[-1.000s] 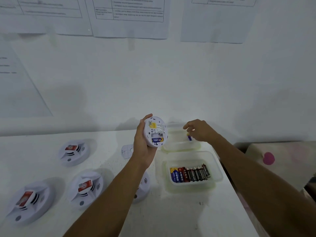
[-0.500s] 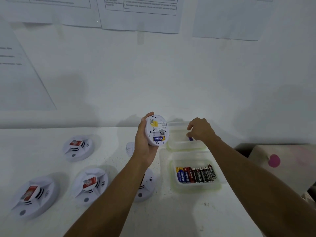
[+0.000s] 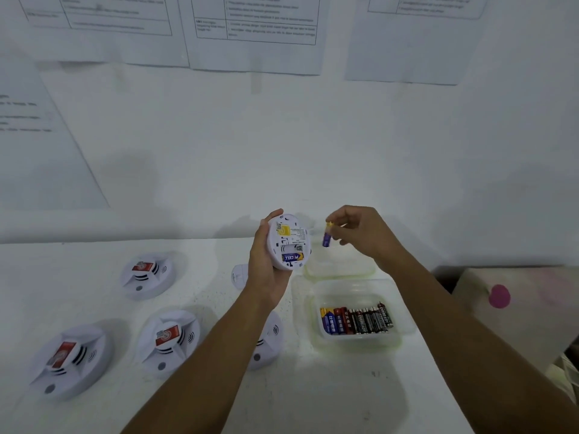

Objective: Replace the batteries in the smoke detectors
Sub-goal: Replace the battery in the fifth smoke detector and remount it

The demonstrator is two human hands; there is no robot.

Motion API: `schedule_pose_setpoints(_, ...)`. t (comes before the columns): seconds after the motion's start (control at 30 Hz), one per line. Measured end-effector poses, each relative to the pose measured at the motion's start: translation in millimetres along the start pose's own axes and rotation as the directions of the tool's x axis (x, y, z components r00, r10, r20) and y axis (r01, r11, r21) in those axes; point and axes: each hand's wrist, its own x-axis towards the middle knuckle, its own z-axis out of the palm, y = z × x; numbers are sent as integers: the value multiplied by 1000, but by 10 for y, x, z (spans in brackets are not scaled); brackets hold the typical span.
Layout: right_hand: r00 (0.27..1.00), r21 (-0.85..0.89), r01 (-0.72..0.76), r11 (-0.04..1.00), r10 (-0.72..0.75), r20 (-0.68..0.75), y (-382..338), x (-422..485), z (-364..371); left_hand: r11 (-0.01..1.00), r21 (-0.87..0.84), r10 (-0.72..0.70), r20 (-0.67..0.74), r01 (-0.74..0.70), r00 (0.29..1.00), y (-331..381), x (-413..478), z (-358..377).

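Presently left fingers (image 3: 272, 217) curl round the smoke detector (image 3: 289, 233), back upturned to expose its half-filled bay (image 3: 289, 247); right fingers (image 3: 340, 214) pinch a purple battery (image 3: 326, 239) just beside it, evidently for the vacant slot.

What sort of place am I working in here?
Probably a training or test bench: printed sheets on the wall, several smoke detectors laid out on a white table, a clear tub of batteries.

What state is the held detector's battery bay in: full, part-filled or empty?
Part-filled: the detector holds one battery in its lower slot; the slot above looks bare.
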Motion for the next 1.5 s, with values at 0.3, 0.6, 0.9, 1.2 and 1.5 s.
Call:
schedule_pose_setpoints(0.3,988,143,154,978,-150,-38,-294,-662,400,997,74,-3,33,0,999,-6,-275,105)
schedule_pose_setpoints(0.6,972,89,235,968,-235,-16,-339,-970,723,985,164,40,34,-45,999,164,-591,32)
schedule_pose_setpoints(0.9,998,160,-59,985,56,21,-411,-804,1075,994,97,44,29,-46,999,390,-723,-160)
schedule_pose_setpoints(1.2,985,-247,153,957,-128,114,-170,-288,1448,993,67,99,-53,-95,994,1006,-588,-824)
schedule_pose_setpoints(1.5,902,-526,254,811,-3,431,83,104,1621,997,52,68,-65,-64,996,1186,-478,-1087)
